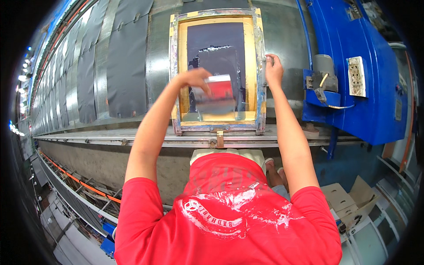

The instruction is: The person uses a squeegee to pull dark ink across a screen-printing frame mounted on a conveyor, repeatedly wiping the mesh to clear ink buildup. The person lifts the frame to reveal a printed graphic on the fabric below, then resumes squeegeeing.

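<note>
A screen-printing frame lies on the long table in front of me, with yellow inner borders and dark ink on its mesh. My left hand reaches over its left side, fingers closed on a squeegee blurred by motion. The squeegee looks red and grey with a pale upper edge, and it is over the near half of the mesh. Whether its lower edge touches the mesh I cannot tell. At the frame's right rail my right hand grips the edge, thumb and fingers bent round it.
Dark fabric panels lie in a row along the table to the left. A metal rail runs along the near edge. On the right stands a blue machine with a grey motor and a socket strip. Cardboard boxes sit at lower right.
</note>
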The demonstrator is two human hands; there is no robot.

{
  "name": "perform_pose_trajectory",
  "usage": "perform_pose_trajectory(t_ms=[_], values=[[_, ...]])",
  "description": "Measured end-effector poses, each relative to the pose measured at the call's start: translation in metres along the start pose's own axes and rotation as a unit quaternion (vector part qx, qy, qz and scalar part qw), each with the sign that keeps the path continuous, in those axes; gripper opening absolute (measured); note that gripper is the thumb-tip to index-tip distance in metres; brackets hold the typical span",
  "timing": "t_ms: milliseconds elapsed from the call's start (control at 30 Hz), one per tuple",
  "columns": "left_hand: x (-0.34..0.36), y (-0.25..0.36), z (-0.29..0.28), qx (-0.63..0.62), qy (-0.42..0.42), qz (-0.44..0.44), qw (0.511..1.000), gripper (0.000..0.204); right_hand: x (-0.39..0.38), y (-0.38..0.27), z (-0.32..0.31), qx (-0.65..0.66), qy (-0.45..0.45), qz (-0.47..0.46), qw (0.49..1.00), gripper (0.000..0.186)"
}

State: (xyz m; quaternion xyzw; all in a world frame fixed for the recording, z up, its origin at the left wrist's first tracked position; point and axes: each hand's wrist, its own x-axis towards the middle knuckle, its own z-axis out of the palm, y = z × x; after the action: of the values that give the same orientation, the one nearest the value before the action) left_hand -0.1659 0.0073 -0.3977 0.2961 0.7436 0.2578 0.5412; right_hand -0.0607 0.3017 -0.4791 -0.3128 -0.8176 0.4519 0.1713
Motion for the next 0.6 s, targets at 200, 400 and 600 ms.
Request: perform_pose_trajectory(t_ms=[200,400,600], values=[[0.018,0.017,-0.013,0.203,0.438,-0.068,0.873,0.030,-0.006,-0.009,-0.002,0.014,-0.019,0.006,1.000,0.019],[0.001,0.002,0.128,0.332,0.557,0.057,0.759,0.037,-0.008,-0.017,-0.009,0.015,-0.046,0.045,0.998,0.019],[-0.022,-0.004,0.155,0.325,0.542,0.095,0.769,0.031,-0.007,-0.014,-0.001,0.024,0.000,0.000,1.000,0.018]])
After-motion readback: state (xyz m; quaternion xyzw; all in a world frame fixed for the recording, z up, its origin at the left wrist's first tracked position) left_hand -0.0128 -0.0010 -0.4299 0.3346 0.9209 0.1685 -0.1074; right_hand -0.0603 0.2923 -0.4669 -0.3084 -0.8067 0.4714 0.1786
